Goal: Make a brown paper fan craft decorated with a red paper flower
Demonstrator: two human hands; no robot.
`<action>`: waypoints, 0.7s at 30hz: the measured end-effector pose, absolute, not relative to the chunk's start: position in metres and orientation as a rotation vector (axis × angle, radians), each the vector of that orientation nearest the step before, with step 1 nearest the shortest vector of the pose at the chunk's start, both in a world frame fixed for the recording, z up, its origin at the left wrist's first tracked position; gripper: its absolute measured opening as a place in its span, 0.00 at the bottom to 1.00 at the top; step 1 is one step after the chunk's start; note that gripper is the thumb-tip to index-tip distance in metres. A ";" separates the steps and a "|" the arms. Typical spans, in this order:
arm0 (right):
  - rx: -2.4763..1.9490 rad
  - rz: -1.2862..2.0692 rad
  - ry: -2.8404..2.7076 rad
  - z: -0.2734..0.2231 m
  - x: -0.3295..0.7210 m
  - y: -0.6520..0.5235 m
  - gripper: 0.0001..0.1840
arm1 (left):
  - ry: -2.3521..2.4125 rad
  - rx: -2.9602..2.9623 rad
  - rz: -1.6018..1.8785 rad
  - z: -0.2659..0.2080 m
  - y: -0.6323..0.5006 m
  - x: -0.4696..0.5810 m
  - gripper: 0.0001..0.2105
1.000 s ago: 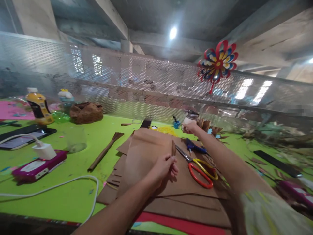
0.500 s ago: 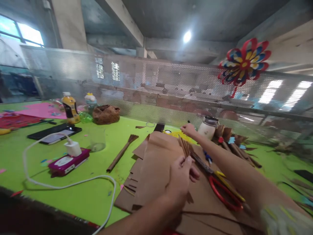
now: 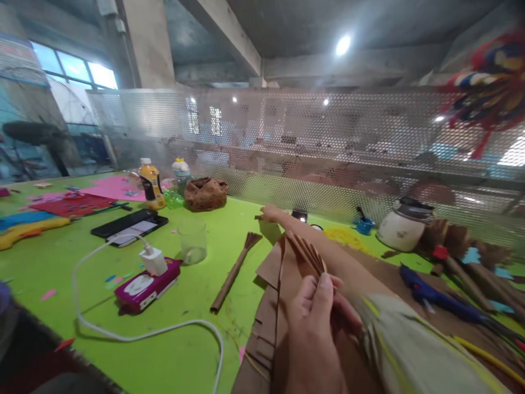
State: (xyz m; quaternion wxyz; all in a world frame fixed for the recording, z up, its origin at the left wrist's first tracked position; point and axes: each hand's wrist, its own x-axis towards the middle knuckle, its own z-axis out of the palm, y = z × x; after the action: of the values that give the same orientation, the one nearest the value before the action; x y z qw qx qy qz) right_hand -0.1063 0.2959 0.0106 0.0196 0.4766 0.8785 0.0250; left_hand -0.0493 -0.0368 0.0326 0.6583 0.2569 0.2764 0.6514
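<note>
In the middle foreground my left hand [image 3: 318, 312] is closed, pinching a pleated, fringed strip of brown paper [image 3: 308, 253] between thumb and fingers. My right hand [image 3: 271, 213] stretches across to the far side of the table. Its fingers are curled at a small brown paper piece [image 3: 259, 218]; their tips are partly hidden. Under my arms lie brown paper sheets [image 3: 268, 314], some with slits cut in the edge. To the left rests a rolled brown paper stem [image 3: 232, 279] with a frayed top.
A clear cup [image 3: 192, 246], a magenta power adapter [image 3: 147, 287] with a white cable, a phone [image 3: 133, 230] and a yellow bottle [image 3: 151, 183] stand left. At right are a blue glue gun [image 3: 438, 298], a white jug [image 3: 404, 224] and paper stems [image 3: 467, 279]. A perforated screen [image 3: 279, 148] borders the back.
My right hand has moved left and forward to the small brown paper piece. The view has swung right to left, shifting objects rightward; the scissors have mostly left view. My left hand still holds the fringed strip.
</note>
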 end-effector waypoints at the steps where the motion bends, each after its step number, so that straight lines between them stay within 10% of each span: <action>1: 1.477 0.088 2.717 0.005 -0.110 0.299 0.17 | 0.616 0.557 1.461 0.030 -0.035 -0.051 0.18; 21: 1.434 -0.396 3.320 0.062 0.059 0.149 0.08 | 0.691 0.690 1.464 0.031 -0.031 -0.050 0.11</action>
State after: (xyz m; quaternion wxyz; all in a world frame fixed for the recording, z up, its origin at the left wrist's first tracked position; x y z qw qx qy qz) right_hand 0.0586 0.1487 0.0623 -0.2457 0.3822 0.8846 -0.1054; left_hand -0.0501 -0.0308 0.0312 0.6371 0.3020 0.3027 0.6413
